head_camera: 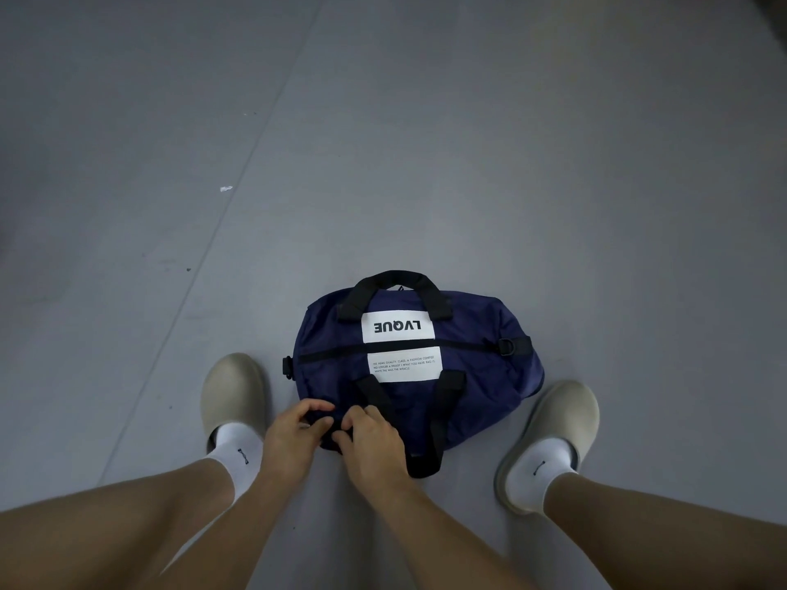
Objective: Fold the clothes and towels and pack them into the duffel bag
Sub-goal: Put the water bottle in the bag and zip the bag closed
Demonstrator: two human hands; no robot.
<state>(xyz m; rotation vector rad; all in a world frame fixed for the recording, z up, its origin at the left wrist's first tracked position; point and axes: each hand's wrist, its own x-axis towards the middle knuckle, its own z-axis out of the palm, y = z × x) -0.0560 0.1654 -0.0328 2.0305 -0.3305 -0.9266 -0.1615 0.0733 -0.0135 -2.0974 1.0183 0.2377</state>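
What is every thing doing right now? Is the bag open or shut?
Navy blue fabric duffel bag: lying flat on grey floor, visible zip closed.
Left hand: fingers curled, gripping bag's near edge.
Right hand: fingers curled, gripping same edge.
Beige slip-on clogs: worn, standing either side of bag.

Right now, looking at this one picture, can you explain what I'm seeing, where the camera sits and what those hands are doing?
There is no machine here. A person wears a camera on the head, looking down past their own legs. On the grey floor lies a navy blue fabric duffel bag with black strap handles and white labels, between two beige clogs. The left hand and the right hand both pinch the bag's near edge. No clothes or towels are in view.
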